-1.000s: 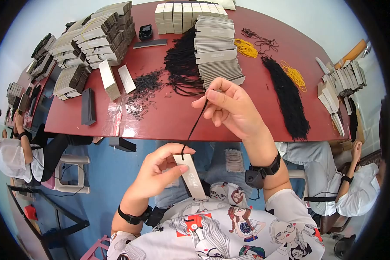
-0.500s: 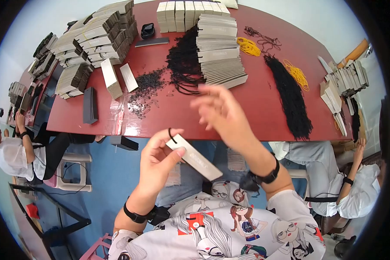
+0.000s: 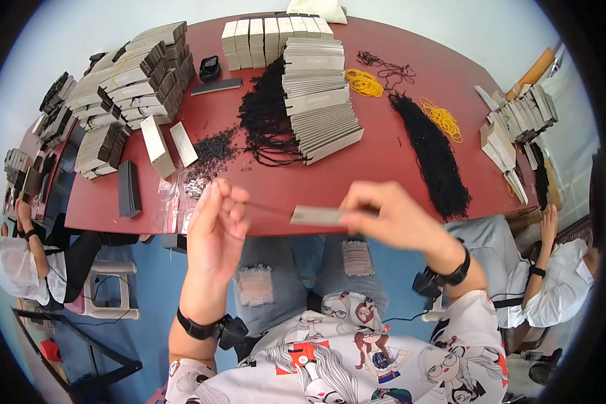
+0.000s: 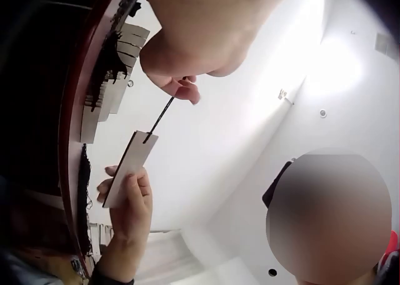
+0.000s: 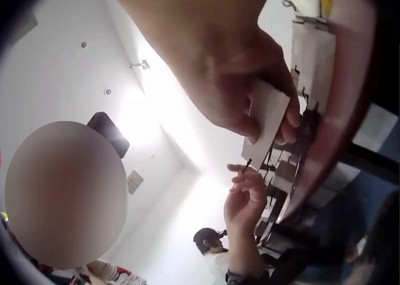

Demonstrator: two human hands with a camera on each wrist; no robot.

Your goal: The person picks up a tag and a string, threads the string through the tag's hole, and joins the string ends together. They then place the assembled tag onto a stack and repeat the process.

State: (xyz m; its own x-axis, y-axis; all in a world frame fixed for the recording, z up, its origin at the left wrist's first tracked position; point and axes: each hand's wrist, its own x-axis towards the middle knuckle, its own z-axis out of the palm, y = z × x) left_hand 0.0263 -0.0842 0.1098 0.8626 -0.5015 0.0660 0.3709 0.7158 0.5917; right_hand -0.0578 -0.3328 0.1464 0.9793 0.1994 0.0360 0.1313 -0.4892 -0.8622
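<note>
My right hand (image 3: 397, 219) pinches one end of a pale, narrow hang tag (image 3: 315, 215) between thumb and fingers, over the table's near edge. From the tag's other end a thin black cord (image 4: 164, 115) runs, drawn straight, to my left hand (image 3: 217, 225). Thumb and fingertips of that hand pinch the cord. In the left wrist view, the cord passes through a hole at the tag's end. The right wrist view shows the tag (image 5: 269, 119) lying between the right thumb and fingers.
On the red table (image 3: 262, 188) stand a long row of corded tags (image 3: 323, 101), stacked tags (image 3: 145, 74), small black clips (image 3: 212, 155), a black cord bundle (image 3: 431, 158) and yellow rubber bands (image 3: 441, 121). Other people sit left and right.
My right hand has let go of the cord and now grips the tag. My left hand has passed from tag to cord and moved left. The tag has swung to nearly level, above the table's edge.
</note>
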